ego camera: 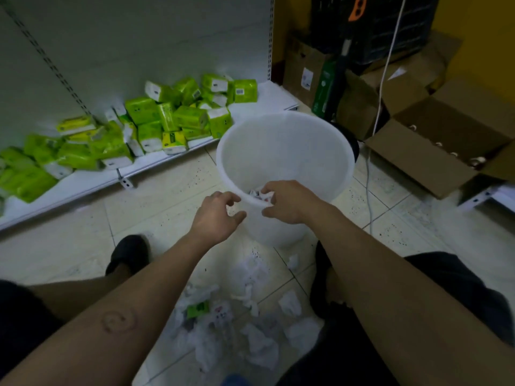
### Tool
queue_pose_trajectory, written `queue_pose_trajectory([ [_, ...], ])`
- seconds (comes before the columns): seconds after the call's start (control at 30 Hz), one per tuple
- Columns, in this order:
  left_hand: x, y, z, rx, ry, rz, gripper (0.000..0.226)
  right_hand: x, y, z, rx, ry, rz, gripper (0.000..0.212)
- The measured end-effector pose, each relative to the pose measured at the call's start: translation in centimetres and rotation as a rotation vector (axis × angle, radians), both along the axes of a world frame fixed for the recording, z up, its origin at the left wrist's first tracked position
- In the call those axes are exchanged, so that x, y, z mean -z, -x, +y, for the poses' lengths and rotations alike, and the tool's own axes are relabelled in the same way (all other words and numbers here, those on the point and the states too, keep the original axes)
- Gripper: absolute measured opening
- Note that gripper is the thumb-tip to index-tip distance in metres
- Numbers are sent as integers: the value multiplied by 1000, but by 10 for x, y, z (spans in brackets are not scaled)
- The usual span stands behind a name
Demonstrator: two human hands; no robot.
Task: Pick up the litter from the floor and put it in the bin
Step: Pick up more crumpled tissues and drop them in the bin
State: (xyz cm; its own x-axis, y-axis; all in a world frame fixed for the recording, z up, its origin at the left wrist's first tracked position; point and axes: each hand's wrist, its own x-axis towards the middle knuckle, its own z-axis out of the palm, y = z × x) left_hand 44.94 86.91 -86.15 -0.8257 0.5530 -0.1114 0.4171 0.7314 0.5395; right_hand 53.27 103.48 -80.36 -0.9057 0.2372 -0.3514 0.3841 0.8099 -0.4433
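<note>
We are holding both hands at the bin's (284, 151) near rim: left hand (216, 215) loose, empty; right hand (284, 203) curled at litter (260, 195), grip unclear.

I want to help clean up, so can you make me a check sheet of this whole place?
Surface: pale tiled floor, speckled with dark spots.
Job's things: white bin upright; crumpled paper inside; litter scattered on the floor.
Clutter: green tissue packs heaped on the low shelf.
Hands: left hand loosely curled by the rim; right hand over the rim, grip unclear.
Cables: white cable hanging down to the floor.
Surroundings: cardboard boxes, yellow wall.
</note>
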Motion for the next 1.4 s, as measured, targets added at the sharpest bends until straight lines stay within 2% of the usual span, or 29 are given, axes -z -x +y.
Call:
queue_pose_trajectory([
  [0.17, 48, -35, -47, 20, 125, -228, 48, 40, -22, -43, -91, -43, -113, 53],
  [0.3, 87, -54, -86, -41, 206, -358, 50, 72, -37, -57, -192, -97, -373, 58],
  [0.37, 106, -65, -100, -79, 236, -442, 50, 89, -45, -59, -157, -71, -505, 55],
  [0.5, 139, -78, -106, -49, 309, -561, 56, 130, -67, -68, -81, -37, -637, 49],
  [0.63, 158, -65, -84, 8, 345, -528, 59, 168, -76, -72, -119, -10, -775, 53],
  [0.83, 201, -45, -46, 54, 333, -522, 46, 211, -49, -52, 3, 64, -701, 51],
  [0.97, 246, -35, -37, 150, 300, -519, 34, 252, -37, -31, 68, 104, -719, 53],
  [1.07, 277, -27, -27, 297, 306, -498, 36, 283, -34, -13, 104, 91, -696, 50],
  [1.17, 296, -25, -19, 406, 365, -444, 42, 309, -23, 1, 248, 126, -717, 71],
  [1.27, 310, -25, -16, 542, 456, -407, 51, 333, -12, 6, 304, 115, -720, 76],
  [1.4, 317, -22, -25, 551, 496, -314, 48, 344, -14, -10, 285, 117, -714, 72],
])
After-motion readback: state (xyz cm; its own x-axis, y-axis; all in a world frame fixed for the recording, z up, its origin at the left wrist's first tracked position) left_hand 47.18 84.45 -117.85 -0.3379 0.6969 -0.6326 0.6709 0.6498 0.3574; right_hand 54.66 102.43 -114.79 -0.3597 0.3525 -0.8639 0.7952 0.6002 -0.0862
